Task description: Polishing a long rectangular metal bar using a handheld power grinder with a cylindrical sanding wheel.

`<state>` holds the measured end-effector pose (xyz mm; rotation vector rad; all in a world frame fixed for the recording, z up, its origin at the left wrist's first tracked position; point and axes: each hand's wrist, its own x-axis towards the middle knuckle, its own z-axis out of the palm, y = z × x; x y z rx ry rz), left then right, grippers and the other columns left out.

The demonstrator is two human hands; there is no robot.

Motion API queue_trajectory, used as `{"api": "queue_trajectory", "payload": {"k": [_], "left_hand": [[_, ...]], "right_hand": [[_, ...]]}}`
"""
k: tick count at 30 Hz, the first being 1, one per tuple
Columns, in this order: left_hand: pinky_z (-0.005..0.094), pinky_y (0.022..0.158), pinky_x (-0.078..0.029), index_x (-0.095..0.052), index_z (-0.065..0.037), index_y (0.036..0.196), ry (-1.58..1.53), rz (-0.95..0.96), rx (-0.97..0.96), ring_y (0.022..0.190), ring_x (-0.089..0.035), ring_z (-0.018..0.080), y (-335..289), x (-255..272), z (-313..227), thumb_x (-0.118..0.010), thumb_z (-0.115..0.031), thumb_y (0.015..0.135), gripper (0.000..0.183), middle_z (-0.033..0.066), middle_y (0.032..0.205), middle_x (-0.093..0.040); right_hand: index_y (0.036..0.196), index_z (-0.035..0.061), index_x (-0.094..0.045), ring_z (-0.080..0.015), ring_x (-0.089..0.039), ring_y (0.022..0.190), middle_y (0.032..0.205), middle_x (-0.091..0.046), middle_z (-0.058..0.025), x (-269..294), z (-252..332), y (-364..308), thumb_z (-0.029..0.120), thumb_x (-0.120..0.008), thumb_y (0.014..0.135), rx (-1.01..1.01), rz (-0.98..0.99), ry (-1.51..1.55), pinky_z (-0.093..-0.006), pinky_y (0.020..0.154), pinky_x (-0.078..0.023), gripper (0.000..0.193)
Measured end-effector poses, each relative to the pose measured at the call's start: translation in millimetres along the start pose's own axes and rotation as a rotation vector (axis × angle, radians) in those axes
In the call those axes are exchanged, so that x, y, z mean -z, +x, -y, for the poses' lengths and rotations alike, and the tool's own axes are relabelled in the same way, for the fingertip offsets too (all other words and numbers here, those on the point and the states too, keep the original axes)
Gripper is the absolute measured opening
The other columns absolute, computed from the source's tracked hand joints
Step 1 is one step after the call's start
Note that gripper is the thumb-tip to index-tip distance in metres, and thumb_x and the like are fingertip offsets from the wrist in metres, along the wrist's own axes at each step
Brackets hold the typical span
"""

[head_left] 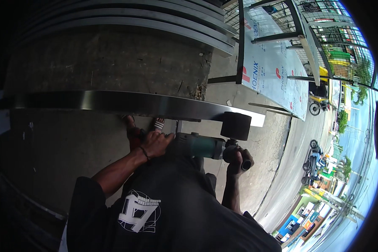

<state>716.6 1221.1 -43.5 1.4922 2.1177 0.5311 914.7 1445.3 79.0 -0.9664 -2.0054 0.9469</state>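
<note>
A drum sander (200, 146) with a green and black body lies across the front of my torso. My left hand (155, 143) is closed round its rear end. At its other end, my right hand (238, 161) is wrapped round the front handle. The dark sanding drum (236, 126) overlaps the near side of a long, shiny metal bar (134, 103) close to its right end. I cannot tell whether the drum is spinning. The bar lies along the near edge of a worn workbench (113, 63).
Several long metal lengths (126, 21) are stacked at the bench's far side. Right of the bench stands a dark metal frame (241, 46) with film-covered sheet panels (271, 63). Beyond lies a road with a yellow motorcycle (318, 103) and several parked motorcycles (313, 164).
</note>
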Motion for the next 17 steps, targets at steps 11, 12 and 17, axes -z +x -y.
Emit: {"api": "queue_trajectory", "payload": {"k": [11,12,17], "left_hand": [[0.0442,0.066,-0.052,-0.058,-0.01,0.116,0.05,-0.02,-0.002,0.075,-0.069,0.0317,25.6,7.4,-5.9,-0.062,-0.01,0.073,0.043,0.0142,0.078,-0.068],[0.045,0.067,-0.053,-0.058,-0.01,0.116,0.02,0.014,-0.032,0.074,-0.07,0.0329,27.0,8.1,-11.3,-0.066,-0.013,0.07,0.047,0.0149,0.076,-0.068],[0.0449,0.07,-0.055,-0.055,-0.01,0.125,-0.012,0.081,-0.118,0.074,-0.07,0.0335,27.4,6.1,-28.1,-0.072,-0.017,0.066,0.061,0.0161,0.077,-0.07]], "right_hand": [[0.065,0.0,-0.052,-0.0136,-0.046,0.057,0.06,-0.054,-0.0052,5.8,26.2,22.9,0.032,-0.067,0.078,-0.118,0.006,0.101,-0.0325,0.057,-0.036,0.038],[0.064,0.0003,-0.052,-0.0121,-0.045,0.055,0.058,-0.053,-0.0045,15.1,24.1,21.3,0.031,-0.068,0.079,-0.021,0.0,0.029,-0.031,0.054,-0.035,0.038],[0.064,0.0006,-0.054,-0.0157,-0.054,0.062,0.061,-0.058,-0.0084,39.4,37.2,19.1,0.032,-0.07,0.078,-0.108,-0.047,0.017,-0.0337,0.064,-0.044,0.038]]}}
